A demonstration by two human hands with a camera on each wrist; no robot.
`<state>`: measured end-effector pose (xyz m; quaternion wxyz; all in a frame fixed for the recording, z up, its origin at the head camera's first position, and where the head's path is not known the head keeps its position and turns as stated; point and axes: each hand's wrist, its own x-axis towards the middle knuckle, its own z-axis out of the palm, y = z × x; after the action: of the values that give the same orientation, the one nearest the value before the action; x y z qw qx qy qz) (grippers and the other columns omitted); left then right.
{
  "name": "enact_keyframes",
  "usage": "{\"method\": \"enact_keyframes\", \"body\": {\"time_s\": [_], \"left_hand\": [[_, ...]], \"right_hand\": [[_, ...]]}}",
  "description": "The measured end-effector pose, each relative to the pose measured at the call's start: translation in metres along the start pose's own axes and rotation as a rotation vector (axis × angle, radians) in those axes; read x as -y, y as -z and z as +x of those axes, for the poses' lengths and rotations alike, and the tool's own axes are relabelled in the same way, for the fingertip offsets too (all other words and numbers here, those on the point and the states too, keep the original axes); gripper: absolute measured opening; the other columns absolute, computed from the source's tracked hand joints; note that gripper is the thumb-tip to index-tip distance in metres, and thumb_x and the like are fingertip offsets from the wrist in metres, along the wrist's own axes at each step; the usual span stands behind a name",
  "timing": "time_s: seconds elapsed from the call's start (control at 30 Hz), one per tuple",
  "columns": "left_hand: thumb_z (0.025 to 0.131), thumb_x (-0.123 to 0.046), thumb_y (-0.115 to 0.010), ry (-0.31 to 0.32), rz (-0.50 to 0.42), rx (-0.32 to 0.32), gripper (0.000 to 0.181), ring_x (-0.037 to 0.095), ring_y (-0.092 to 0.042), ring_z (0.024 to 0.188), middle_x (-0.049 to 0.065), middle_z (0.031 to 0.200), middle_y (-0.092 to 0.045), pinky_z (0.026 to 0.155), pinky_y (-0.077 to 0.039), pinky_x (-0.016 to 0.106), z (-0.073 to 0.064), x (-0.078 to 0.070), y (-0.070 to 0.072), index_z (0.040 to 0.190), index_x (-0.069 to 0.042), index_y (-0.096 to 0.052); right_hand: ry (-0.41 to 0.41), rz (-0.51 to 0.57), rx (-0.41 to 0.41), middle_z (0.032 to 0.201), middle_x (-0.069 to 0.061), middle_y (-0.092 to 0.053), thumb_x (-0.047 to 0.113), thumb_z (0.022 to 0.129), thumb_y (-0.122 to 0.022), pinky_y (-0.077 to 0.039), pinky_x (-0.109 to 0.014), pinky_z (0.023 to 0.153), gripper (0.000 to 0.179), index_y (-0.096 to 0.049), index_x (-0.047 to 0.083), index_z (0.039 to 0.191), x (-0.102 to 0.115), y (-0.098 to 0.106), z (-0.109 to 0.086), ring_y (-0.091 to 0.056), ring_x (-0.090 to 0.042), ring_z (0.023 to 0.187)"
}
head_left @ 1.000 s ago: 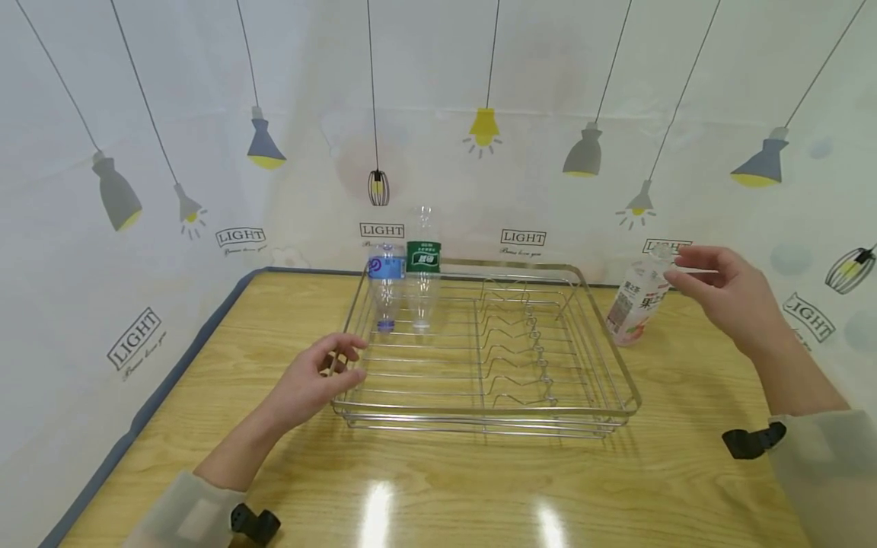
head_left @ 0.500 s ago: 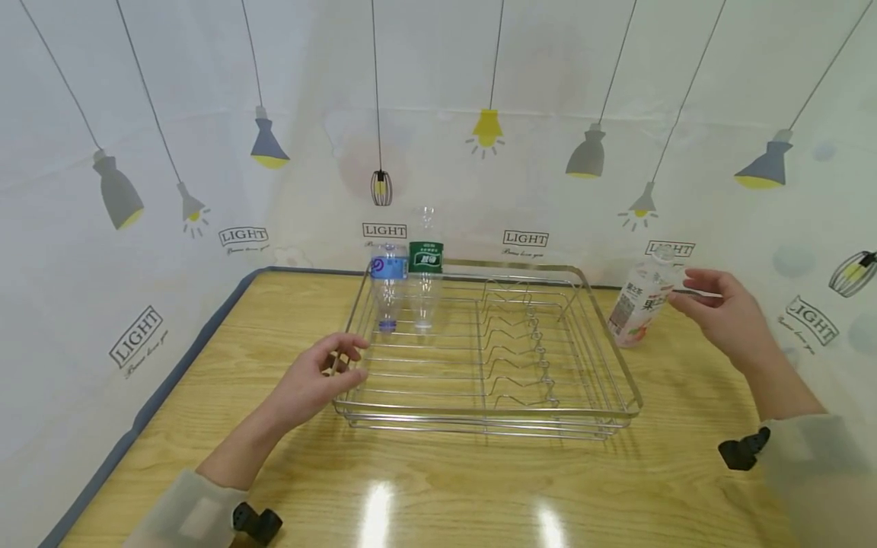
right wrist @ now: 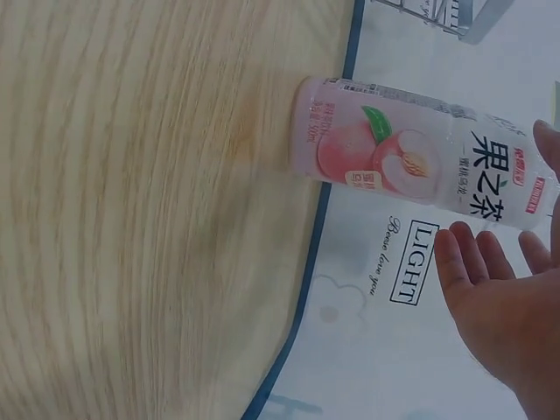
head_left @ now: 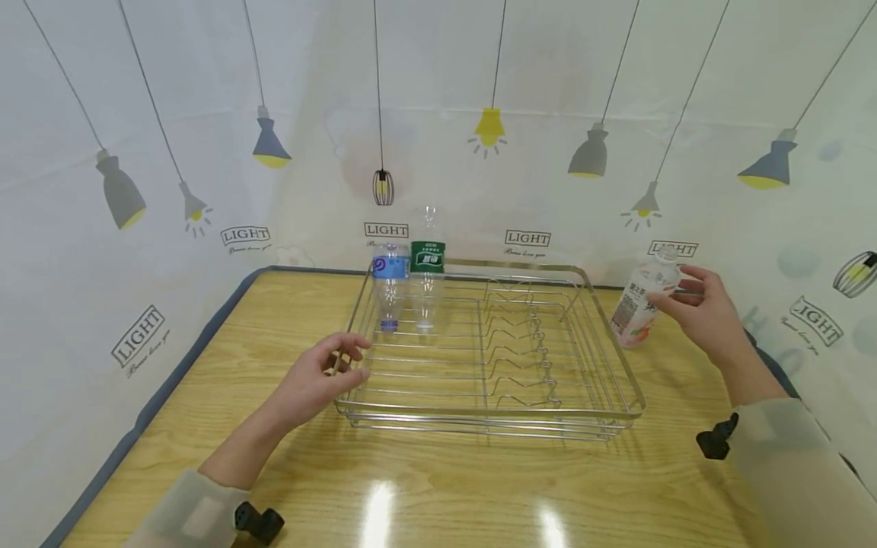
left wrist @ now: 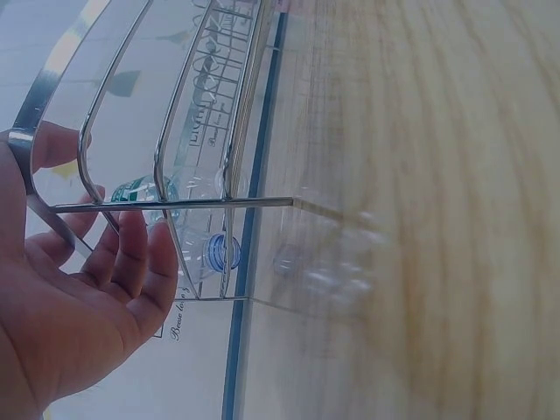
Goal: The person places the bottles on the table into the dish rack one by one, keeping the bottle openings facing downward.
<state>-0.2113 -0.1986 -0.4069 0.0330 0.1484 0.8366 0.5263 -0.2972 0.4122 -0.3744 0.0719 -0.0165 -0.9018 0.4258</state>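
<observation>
My left hand (head_left: 318,380) holds the left rim of a wire dish rack (head_left: 483,411), fingers curled about the metal band, also seen in the left wrist view. Two clear bottles stand upside down at the rack's back left: one with a blue label (head_left: 390,267), one with a green label (head_left: 428,257). To the right of the rack, a peach tea bottle (head_left: 640,304) stands upright on the table. My right hand (head_left: 699,312) is spread at its upper part, thumb across the label's front in the head view. Its fingers (right wrist: 472,254) appear beside the bottle in the right wrist view.
The wooden table (head_left: 438,487) reaches back to a white curtain (head_left: 438,76) printed with lamps. A row of wavy wire dividers (head_left: 521,342) runs down the right half of the rack. Black wrist mounts sit on both sleeves.
My right hand has moved left and slightly down, from near the bottle's neck to its label. My left hand and the two upside-down bottles stay in place.
</observation>
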Motion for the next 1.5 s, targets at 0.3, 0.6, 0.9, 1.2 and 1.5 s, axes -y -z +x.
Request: {"method": "enact_keyframes", "body": {"time_s": [0.3,0.6,0.9,1.2,1.5], "left_hand": [[0.102,-0.022,-0.076,-0.009,0.005,0.004,0.041,0.026,-0.057,0.098,0.02,0.126,-0.059,0.072,-0.048,0.031,0.002,-0.001,-0.002,0.14,-0.012,-0.064],[0.103,-0.024,-0.076,0.002,0.013,0.017,0.043,0.026,-0.057,0.098,0.018,0.127,-0.06,0.072,-0.048,0.031,0.004,-0.003,-0.002,0.142,-0.013,-0.063],[0.105,-0.028,-0.074,0.01,0.03,0.024,0.041,0.025,-0.055,0.095,0.015,0.127,-0.061,0.071,-0.048,0.032,0.003,-0.004,-0.001,0.143,-0.015,-0.064],[0.109,-0.034,-0.07,0.014,0.082,0.033,0.04,0.025,-0.058,0.101,0.017,0.136,-0.061,0.076,-0.053,0.034,0.001,-0.003,0.006,0.146,-0.019,-0.065],[0.107,-0.035,-0.073,0.028,0.128,-0.028,0.046,0.03,-0.061,0.111,0.019,0.142,-0.056,0.081,-0.055,0.038,-0.003,-0.004,0.019,0.147,-0.015,-0.064]], "right_hand": [[0.01,0.004,-0.034,0.16,-0.028,-0.038,0.049,0.107,-0.069,-0.046,-0.012,0.078,0.104,-0.004,0.007,0.175,-0.006,-0.007,0.011,-0.051,-0.006,0.114],[-0.024,-0.009,-0.017,0.144,-0.018,-0.044,0.051,0.105,-0.071,-0.049,-0.018,0.079,0.106,-0.006,0.001,0.173,-0.007,-0.012,0.012,-0.052,-0.026,0.123],[-0.009,-0.046,-0.016,0.159,-0.029,-0.039,0.052,0.106,-0.068,-0.048,-0.025,0.082,0.1,-0.013,-0.001,0.171,-0.008,-0.012,0.01,-0.051,-0.038,0.131],[0.029,-0.044,-0.043,0.156,-0.02,-0.042,0.048,0.107,-0.069,-0.048,-0.014,0.077,0.099,-0.011,0.002,0.172,0.006,-0.002,0.001,-0.05,-0.006,0.113],[0.101,0.01,-0.131,0.13,0.019,-0.044,0.04,0.105,-0.073,-0.046,-0.005,0.08,0.096,-0.014,0.003,0.171,0.038,0.009,-0.014,-0.049,0.007,0.106]]}}
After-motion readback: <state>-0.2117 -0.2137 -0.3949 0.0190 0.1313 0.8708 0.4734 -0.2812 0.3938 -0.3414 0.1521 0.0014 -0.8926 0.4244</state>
